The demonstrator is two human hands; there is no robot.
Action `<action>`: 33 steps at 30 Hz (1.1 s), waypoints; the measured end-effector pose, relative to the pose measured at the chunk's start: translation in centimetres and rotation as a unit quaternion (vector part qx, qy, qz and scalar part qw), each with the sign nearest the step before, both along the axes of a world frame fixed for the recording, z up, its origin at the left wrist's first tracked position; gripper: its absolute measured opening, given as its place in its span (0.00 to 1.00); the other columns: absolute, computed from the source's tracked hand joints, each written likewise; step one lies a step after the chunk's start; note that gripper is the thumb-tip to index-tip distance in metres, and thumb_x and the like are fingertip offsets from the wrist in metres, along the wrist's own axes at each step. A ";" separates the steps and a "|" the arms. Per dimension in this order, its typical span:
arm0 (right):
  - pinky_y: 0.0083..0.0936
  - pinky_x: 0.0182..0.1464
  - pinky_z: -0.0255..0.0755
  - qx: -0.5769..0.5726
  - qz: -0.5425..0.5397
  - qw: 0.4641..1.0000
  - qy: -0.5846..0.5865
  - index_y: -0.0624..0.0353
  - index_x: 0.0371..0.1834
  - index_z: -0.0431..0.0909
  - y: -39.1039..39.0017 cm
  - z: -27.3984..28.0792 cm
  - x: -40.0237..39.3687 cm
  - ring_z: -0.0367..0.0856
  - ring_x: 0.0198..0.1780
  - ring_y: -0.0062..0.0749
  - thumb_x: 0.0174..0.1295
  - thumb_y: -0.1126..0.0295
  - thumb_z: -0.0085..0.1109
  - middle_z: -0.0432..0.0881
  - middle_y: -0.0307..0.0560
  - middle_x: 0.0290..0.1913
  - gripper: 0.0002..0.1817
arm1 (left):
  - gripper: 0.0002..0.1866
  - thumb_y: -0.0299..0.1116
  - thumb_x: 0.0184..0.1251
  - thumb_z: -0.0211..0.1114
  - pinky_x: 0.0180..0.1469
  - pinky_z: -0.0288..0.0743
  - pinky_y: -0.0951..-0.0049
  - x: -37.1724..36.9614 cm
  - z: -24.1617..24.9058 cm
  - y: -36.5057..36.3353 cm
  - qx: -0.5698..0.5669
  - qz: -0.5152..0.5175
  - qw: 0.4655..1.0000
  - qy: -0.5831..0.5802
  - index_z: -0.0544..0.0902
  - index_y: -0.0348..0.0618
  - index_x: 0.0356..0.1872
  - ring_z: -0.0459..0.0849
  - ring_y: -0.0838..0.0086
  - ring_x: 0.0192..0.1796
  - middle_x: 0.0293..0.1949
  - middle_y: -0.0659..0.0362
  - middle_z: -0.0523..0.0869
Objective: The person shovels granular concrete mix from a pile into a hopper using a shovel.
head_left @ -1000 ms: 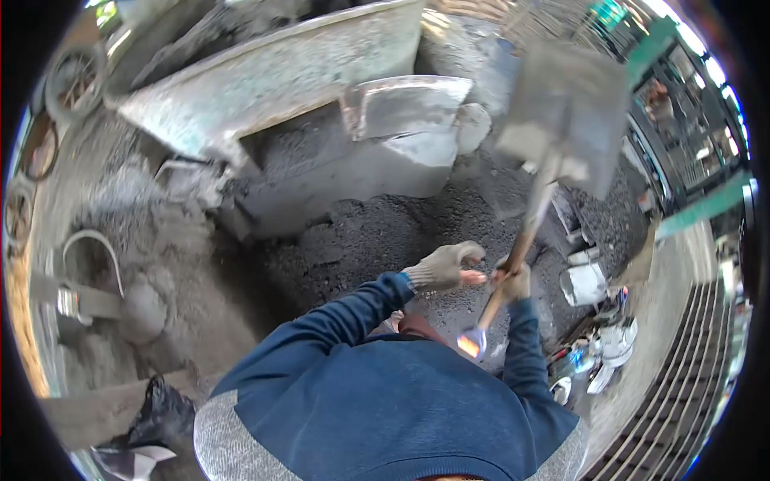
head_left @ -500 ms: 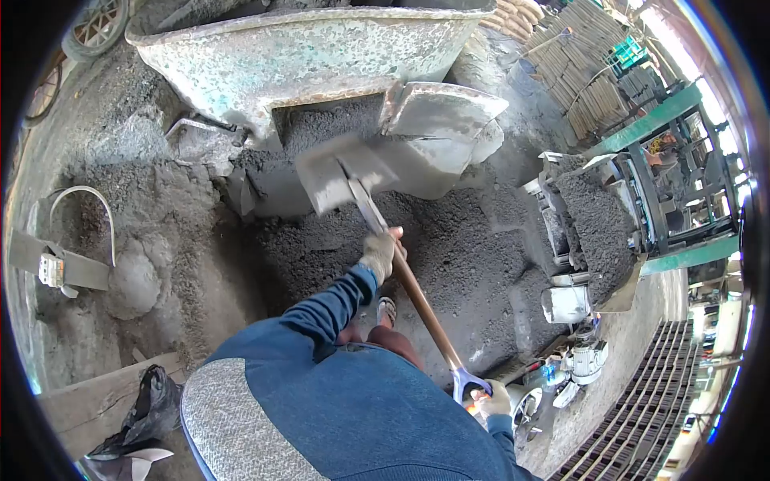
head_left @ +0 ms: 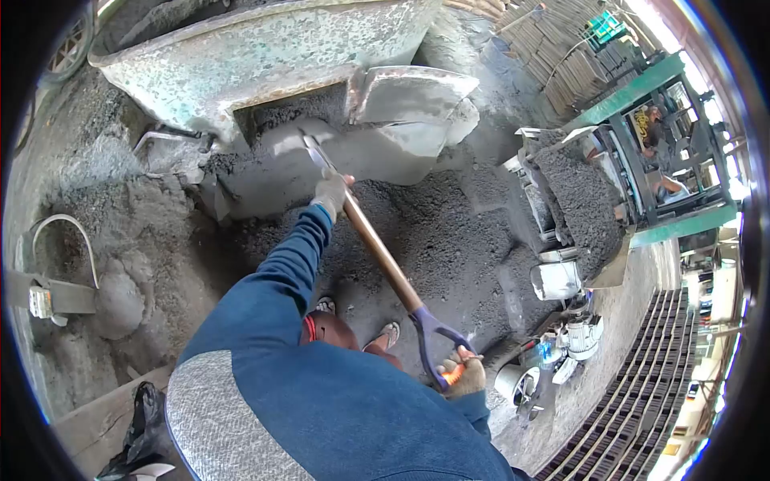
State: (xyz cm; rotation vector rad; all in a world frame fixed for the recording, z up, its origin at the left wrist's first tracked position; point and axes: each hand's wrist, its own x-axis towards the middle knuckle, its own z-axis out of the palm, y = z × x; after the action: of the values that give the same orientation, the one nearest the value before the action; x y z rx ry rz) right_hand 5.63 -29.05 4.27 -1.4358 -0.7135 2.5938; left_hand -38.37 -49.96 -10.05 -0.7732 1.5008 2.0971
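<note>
Bright daylight comes in from the top right, where it glares almost white. The picture is round and bent at its edges, with black corners. The middle looks sharp, but the far edges are a bit blurry.

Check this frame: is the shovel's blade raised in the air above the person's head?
No, the shovel slants down, its blade pushed into the grey mix at the mixer's opening.

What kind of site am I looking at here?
Probably a small concrete block or brick yard. A big steel mixer drum opens over a heap of dark grey mix, a green-framed machine has a hopper full of the same mix, and the person works it with a shovel.
</note>
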 end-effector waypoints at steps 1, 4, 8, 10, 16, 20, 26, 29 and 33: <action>0.36 0.31 0.69 -0.037 0.000 0.999 0.015 0.50 0.34 0.69 1.1 0.1 1.8 0.66 0.22 0.27 0.70 0.66 0.54 0.66 0.34 0.23 0.07 | 0.13 0.31 0.63 0.67 0.20 0.79 0.57 1.3 -1.2 0.8 -0.002 0.010 1.000 -0.012 0.78 0.33 0.43 0.81 0.60 0.20 0.27 0.50 0.79; 0.38 0.27 0.68 0.039 -0.027 0.999 -0.026 0.49 0.29 0.69 2.3 -0.3 3.9 0.65 0.19 0.29 0.68 0.66 0.54 0.66 0.34 0.20 0.09 | 0.12 0.29 0.63 0.65 0.19 0.78 0.55 4.6 -1.5 4.0 -0.005 0.022 0.999 -0.038 0.78 0.33 0.43 0.81 0.59 0.21 0.28 0.51 0.79; 0.36 0.27 0.66 0.052 0.003 0.998 -0.028 0.47 0.26 0.69 3.6 -5.9 5.5 0.65 0.19 0.29 0.63 0.65 0.56 0.66 0.34 0.19 0.09 | 0.11 0.30 0.66 0.64 0.20 0.79 0.59 3.9 0.1 4.1 -0.006 0.039 0.999 0.026 0.78 0.33 0.44 0.81 0.62 0.22 0.29 0.52 0.80; 0.35 0.27 0.59 -0.064 -0.002 0.998 -0.019 0.47 0.28 0.67 1.9 -7.6 3.5 0.57 0.19 0.27 0.66 0.67 0.52 0.60 0.33 0.20 0.09 | 0.10 0.31 0.67 0.64 0.19 0.78 0.61 3.8 5.8 1.4 -0.048 0.037 0.996 0.065 0.79 0.35 0.43 0.80 0.63 0.20 0.28 0.53 0.79; 0.36 0.29 0.70 0.022 0.061 0.998 0.019 0.52 0.35 0.70 -4.9 -5.5 -6.9 0.66 0.20 0.28 0.69 0.69 0.54 0.65 0.34 0.21 0.04 | 0.15 0.38 0.73 0.58 0.22 0.80 0.61 -6.9 -2.6 -5.0 -0.036 0.043 0.996 0.075 0.79 0.32 0.41 0.81 0.62 0.19 0.27 0.49 0.81; 0.36 0.25 0.70 0.127 0.046 0.990 -0.044 0.52 0.37 0.72 -0.7 -2.0 -2.3 0.67 0.19 0.28 0.67 0.69 0.56 0.65 0.33 0.21 0.03 | 0.09 0.32 0.70 0.58 0.23 0.81 0.58 -0.9 -1.1 -1.0 0.018 0.033 0.998 0.051 0.79 0.35 0.38 0.81 0.59 0.20 0.24 0.50 0.78; 0.38 0.21 0.71 0.099 -0.026 0.994 -0.027 0.53 0.31 0.73 4.4 -6.7 9.1 0.70 0.17 0.31 0.64 0.69 0.56 0.69 0.38 0.18 0.05 | 0.03 0.27 0.67 0.59 0.20 0.77 0.56 8.4 -4.3 4.8 0.048 0.043 0.995 -0.071 0.77 0.41 0.39 0.78 0.61 0.23 0.26 0.55 0.76; 0.39 0.22 0.68 0.082 -0.012 0.996 -0.018 0.49 0.24 0.69 4.4 -10.2 10.6 0.70 0.17 0.34 0.63 0.66 0.57 0.69 0.37 0.17 0.11 | 0.06 0.26 0.61 0.64 0.19 0.78 0.54 8.9 -1.3 5.0 0.036 0.030 0.999 -0.027 0.76 0.38 0.36 0.76 0.60 0.16 0.24 0.54 0.75; 0.37 0.30 0.68 0.013 -0.041 0.999 -0.011 0.49 0.26 0.68 -1.3 -7.8 2.1 0.65 0.21 0.31 0.65 0.66 0.57 0.66 0.36 0.20 0.11 | 0.08 0.28 0.63 0.64 0.16 0.74 0.59 1.6 2.4 2.9 0.000 0.017 0.998 0.064 0.75 0.35 0.35 0.75 0.63 0.13 0.21 0.53 0.74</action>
State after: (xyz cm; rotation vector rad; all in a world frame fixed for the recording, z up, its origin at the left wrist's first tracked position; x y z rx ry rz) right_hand 7.70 -30.37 -3.58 -1.4573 -0.6739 2.5024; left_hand -36.82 -47.06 -7.62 -0.6813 1.5642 2.2089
